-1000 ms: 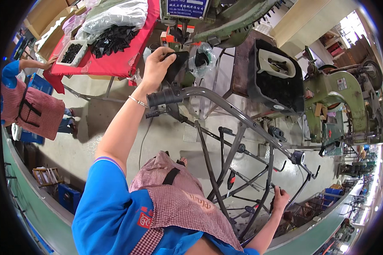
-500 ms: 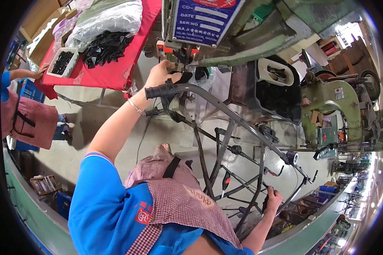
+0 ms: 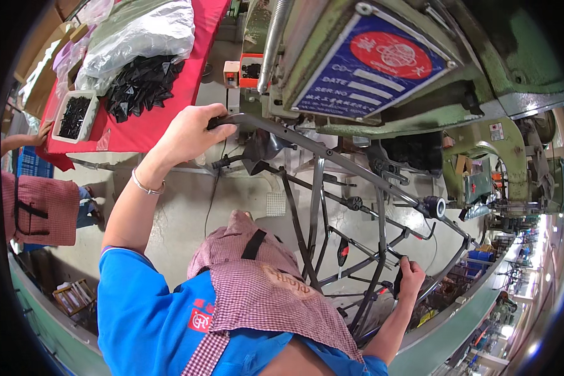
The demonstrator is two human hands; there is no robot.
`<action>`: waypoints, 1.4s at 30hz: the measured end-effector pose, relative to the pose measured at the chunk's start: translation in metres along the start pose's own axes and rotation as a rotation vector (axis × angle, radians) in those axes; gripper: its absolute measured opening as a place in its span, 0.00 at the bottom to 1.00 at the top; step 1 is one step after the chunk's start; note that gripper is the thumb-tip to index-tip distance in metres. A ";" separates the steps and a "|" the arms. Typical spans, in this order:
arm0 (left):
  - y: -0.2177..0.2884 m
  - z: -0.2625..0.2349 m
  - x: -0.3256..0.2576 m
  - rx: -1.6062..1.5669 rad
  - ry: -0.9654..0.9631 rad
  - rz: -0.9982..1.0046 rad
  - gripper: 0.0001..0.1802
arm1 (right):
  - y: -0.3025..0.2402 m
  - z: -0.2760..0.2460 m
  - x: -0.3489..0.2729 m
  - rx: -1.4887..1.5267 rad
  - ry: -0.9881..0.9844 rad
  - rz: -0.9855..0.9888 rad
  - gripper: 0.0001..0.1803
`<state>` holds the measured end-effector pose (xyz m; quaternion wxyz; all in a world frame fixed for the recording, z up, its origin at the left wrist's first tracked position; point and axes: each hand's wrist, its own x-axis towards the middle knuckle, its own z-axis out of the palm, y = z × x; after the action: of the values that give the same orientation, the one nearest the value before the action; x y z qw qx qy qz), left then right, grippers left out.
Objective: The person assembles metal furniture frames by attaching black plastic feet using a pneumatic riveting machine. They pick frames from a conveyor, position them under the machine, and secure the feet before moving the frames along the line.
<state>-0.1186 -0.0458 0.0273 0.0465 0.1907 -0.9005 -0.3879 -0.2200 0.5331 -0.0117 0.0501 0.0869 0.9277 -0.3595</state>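
Note:
A dark grey tubular metal frame (image 3: 348,163) with crossed legs and joints stands in front of me, tilted across the view. My left hand (image 3: 191,133) is closed around the black end of its upper tube, below the green machine (image 3: 514,78). Most of that end is hidden in my fingers. Lower right, my right hand (image 3: 411,276) grips a black part of the frame, mostly covered by my fingers. A black round fitting (image 3: 433,205) with a pale centre sits at the upper tube's right end. Near the frame's middle is a black-and-red piece (image 3: 343,250).
A red-covered table (image 3: 191,62) at upper left carries black triangular pieces (image 3: 144,84) and a white tray (image 3: 57,128) of small black parts. Another person's hand (image 3: 45,131) touches the table edge by the tray. An orange bin (image 3: 250,80) stands behind the upper tube.
My left hand has drawn back from under the machine and moved left to the tube's end. The upper tube's left end now sits clear of the machine head. My right hand keeps its grip.

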 end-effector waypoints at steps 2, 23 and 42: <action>-0.003 -0.003 0.005 0.001 0.000 0.010 0.16 | -0.006 0.002 0.000 0.014 0.010 0.010 0.21; -0.016 0.015 0.012 0.343 -0.062 -0.005 0.19 | 0.001 0.003 0.021 -0.134 -0.073 -0.002 0.21; -0.020 0.016 0.009 0.319 -0.046 0.011 0.20 | -0.001 0.003 0.024 -0.172 -0.073 -0.033 0.22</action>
<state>-0.1240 -0.0511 0.0014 -0.0028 0.1818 -0.9526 -0.2439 -0.2432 0.5333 -0.0175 0.0850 0.0539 0.9540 -0.2824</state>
